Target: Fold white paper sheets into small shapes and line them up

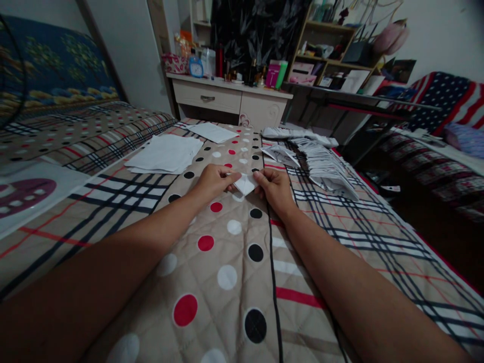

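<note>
A small folded white paper is held between my two hands, just above the patterned bedspread. My left hand pinches its left edge, and my right hand grips the right edge with the thumb on top. Beyond my left hand lies a stack of white sheets, with another white sheet farther back. On the right, a row of folded white papers leans together, beside a loose folded piece.
A white plastic bag with a purple print lies at the left. Behind the bed stands a white dresser holding bottles and a blue clock. Shelves and a desk are at the back right, near a flag-patterned cover.
</note>
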`<state>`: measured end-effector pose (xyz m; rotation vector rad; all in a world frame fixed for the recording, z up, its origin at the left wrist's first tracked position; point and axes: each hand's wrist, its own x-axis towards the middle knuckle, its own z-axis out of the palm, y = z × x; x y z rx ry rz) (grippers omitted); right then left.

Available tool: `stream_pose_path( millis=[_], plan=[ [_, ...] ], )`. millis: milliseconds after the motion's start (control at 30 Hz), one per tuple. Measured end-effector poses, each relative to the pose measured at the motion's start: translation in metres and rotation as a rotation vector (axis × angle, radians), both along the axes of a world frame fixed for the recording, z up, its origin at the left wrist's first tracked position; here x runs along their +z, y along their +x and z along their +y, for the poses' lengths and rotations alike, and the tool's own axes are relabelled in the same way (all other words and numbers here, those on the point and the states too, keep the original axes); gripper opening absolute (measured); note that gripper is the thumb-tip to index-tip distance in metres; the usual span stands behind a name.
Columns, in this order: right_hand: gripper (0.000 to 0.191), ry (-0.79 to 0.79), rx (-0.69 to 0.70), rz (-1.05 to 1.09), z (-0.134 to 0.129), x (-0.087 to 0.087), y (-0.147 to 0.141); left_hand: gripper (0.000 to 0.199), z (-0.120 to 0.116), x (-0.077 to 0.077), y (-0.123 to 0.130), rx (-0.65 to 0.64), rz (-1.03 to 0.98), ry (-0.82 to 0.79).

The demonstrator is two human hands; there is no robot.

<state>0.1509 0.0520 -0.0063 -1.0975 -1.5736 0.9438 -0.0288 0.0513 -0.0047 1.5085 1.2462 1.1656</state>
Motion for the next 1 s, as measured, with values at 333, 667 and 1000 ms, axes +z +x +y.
stream_pose_path(
  millis=[333,667,1000],
  plan=[
    [0.046,0.012,-0.004,0.133,-0.001,0.001,0.0,0.027,0.001,0.002,0.003,-0.08,-0.138,-0.129],
    [0.038,0.061,0.259,0.183,0.001,0.0,-0.003,0.037,-0.001,0.002,0.003,-0.251,-0.23,-0.168],
    [0.038,-0.076,0.238,0.244,-0.003,-0.001,-0.007,0.023,-0.001,-0.005,0.009,-0.205,-0.153,-0.122]
  ],
)
